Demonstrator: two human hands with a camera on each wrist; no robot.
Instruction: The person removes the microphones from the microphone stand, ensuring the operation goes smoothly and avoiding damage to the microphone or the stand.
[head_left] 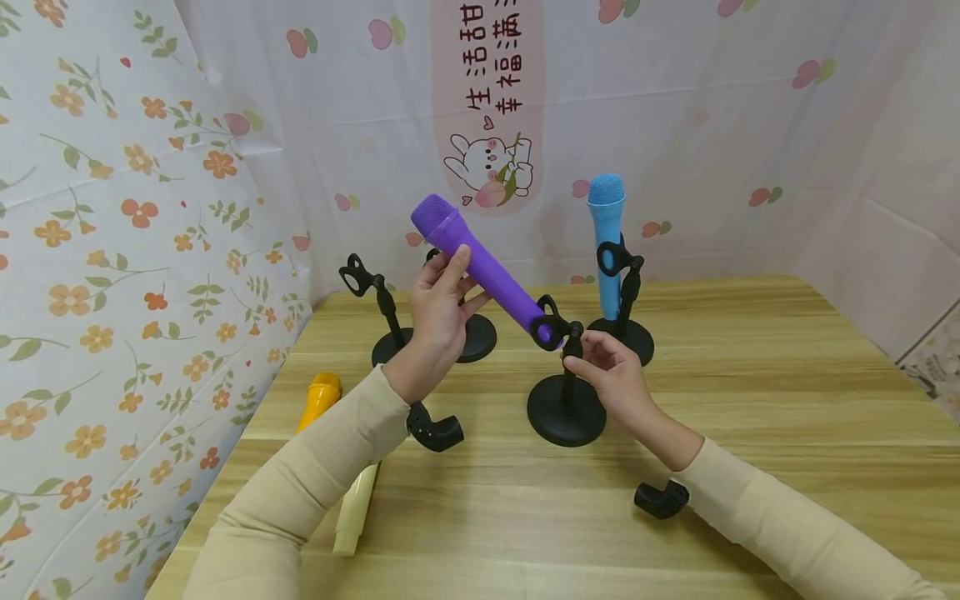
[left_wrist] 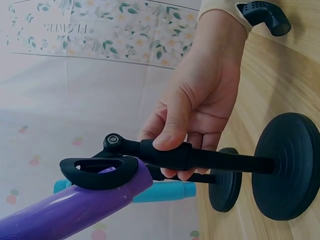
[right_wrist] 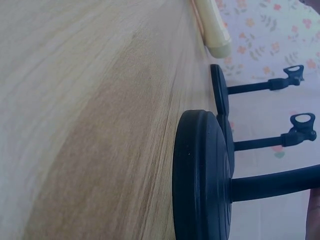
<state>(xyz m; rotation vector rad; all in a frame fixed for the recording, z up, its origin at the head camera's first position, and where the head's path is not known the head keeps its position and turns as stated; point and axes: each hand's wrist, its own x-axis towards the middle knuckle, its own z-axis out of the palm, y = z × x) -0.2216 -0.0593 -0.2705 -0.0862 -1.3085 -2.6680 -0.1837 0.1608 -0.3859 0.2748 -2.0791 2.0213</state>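
A purple microphone [head_left: 491,275] slants down to the right in my left hand [head_left: 438,312], whose thumb and fingers grip it below the head. Its lower end sits at the ring-shaped clip [left_wrist: 100,172] of a black microphone stand [head_left: 566,412] and appears to be inside the ring. With thumb and fingers, my right hand [head_left: 618,375] pinches the upper post of that stand; the left wrist view shows this grip [left_wrist: 200,105] closely. In the right wrist view, the stand's round base [right_wrist: 195,175] rests on the table and only a sliver of a finger shows.
Behind on the right, a blue microphone [head_left: 606,225] stands upright in another stand. Two more black stands [head_left: 390,308] hold nothing at the back left. Orange [head_left: 321,396] and cream [head_left: 356,512] microphones lie left. Black bent pieces [head_left: 437,433] [head_left: 662,500] lie nearer the front.
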